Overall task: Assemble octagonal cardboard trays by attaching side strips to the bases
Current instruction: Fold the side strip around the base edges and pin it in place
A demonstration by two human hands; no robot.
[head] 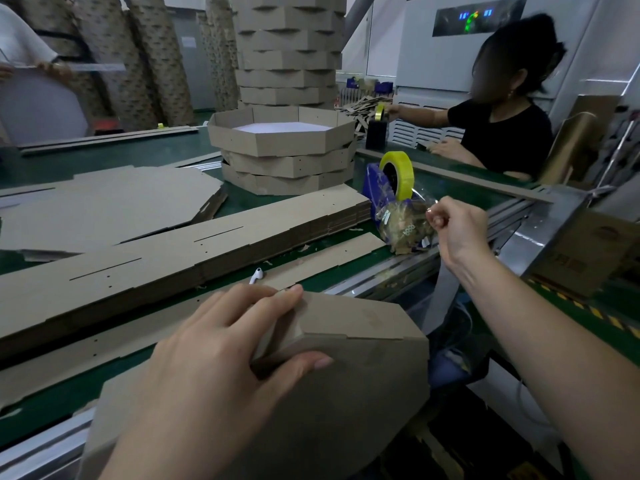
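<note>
At the near edge of the bench (104,157), the left hand (221,344) grips the tray (346,393). Its fingers (277,299) are curled over a corner of the side wall and the thumb is pressed on the base. The right hand (457,230) pinches clear tape (420,199) between thumb and fingers beside the dispenser (375,192). Strips (173,251) lie stacked across the bench, and finished trays (284,150) are stacked behind them.

Matt brown cardboard tray (346,368), matt cardboard strips (166,258), glossy yellow tape roll (398,173), blue plastic dispenser (374,188), smooth green table cover (104,157), shiny metal rail (391,275)
</note>
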